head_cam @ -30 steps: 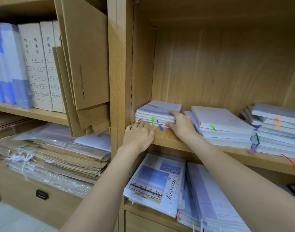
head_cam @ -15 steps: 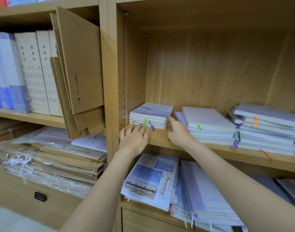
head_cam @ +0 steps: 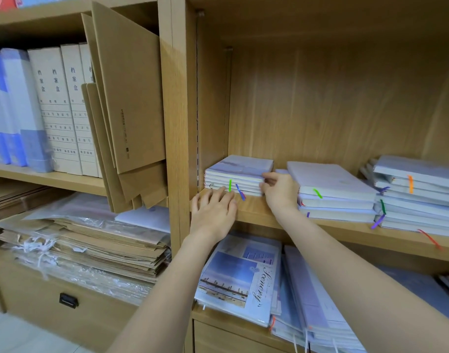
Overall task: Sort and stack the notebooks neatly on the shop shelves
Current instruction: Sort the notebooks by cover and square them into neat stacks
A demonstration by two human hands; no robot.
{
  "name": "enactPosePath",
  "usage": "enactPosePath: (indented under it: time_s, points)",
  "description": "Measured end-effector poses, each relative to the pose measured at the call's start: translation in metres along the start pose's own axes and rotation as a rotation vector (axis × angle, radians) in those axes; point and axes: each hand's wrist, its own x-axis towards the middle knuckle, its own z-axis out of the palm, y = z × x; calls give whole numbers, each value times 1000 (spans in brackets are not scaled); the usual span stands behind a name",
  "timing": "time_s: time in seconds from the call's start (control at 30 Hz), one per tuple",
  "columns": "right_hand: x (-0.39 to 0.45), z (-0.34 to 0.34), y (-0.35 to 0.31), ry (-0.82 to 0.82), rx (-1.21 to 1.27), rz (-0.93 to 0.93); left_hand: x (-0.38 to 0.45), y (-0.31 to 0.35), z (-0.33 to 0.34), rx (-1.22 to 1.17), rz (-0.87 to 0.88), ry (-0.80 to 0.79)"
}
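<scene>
Nearest us, on the lower shelf (head_cam: 233,324), we see large flat notebooks in clear sleeves; the front one, a "Scenery" book (head_cam: 240,278), lies tilted toward us, with more lavender covers (head_cam: 310,296) overlapping just to its right.

Above them our two forearms reach up to the middle shelf (head_cam: 256,212). Our left hand (head_cam: 214,212) lies palm down on the shelf's front edge, fingers straight and slightly spread, gripping nothing; its fingertips touch the bottom of the left stack (head_cam: 237,175). Our right hand (head_cam: 279,189) is at that stack's right front corner, thumb and fingers curled and pinching the edges of its upper notebooks. The stack is a small pile of several notebooks lying flat against the left wall of the compartment, with a green ribbon (head_cam: 230,185) and a blue ribbon (head_cam: 240,191) hanging from its front.

Just right of our right hand sits the middle stack (head_cam: 330,189), larger notebooks with a pale lavender cover on top and a green marker at its front edge. Farther right, near the frame edge, is a taller, less even stack (head_cam: 417,194) with orange, green, purple and red ribbons showing. All three piles rest on the same shelf, apart from one another.

In the bay to the left, bundles of brown paper in plastic (head_cam: 91,240) lie low down, and behind them cardboard folders (head_cam: 126,98) lean beside white file boxes (head_cam: 63,108) and blue ones (head_cam: 12,108).
</scene>
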Motion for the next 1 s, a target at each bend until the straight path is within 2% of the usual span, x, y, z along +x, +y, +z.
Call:
enactPosePath:
  time_s: [0.17, 0.67, 0.77, 0.93, 1.0]
  points:
    - [2, 5, 2, 80, -36, -17, 1, -1, 2, -5, 2, 13]
    - [6, 3, 1, 92, -74, -10, 0, 0, 1, -6, -8, 4]
    - [5, 0, 0, 49, -76, -29, 0, 0, 1, -15, -6, 8]
    - [5, -5, 7, -124, -198, -52, -1, -1, 2, -16, 0, 10]
    - [6, -6, 9, -162, -164, -38, -1, -2, 2, -18, 4, 21]
